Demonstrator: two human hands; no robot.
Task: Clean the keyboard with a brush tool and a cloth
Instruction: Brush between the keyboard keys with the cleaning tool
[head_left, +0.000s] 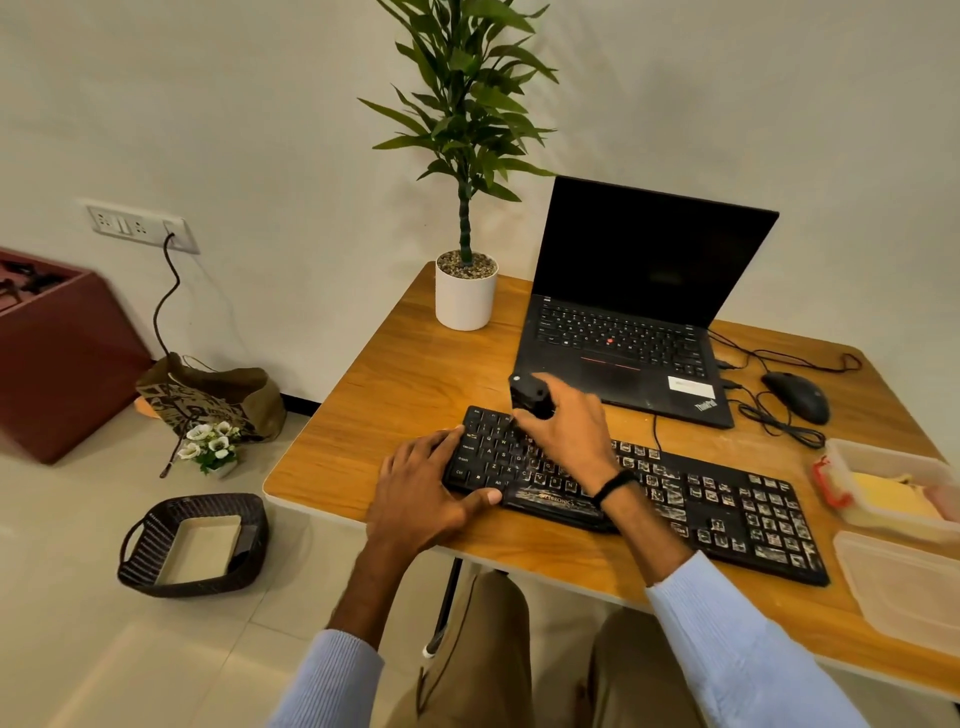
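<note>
A black keyboard (727, 509) lies slanted across the wooden table (405, 384); its right keys carry whitish dust and its left keys look cleaner. My right hand (566, 431) grips a black brush tool (530, 397) over the keyboard's upper left keys. At the keyboard's left end rests my left hand (421, 493), fingers laid along the edge and thumb on the front rim. No cloth can be made out for certain.
An open black laptop (628, 312) stands behind the keyboard, a potted plant (465, 296) to its left, a wired mouse (797, 397) to its right. Clear plastic containers (893, 493) sit at the table's right edge. A dark wicker basket (192, 545) is on the floor.
</note>
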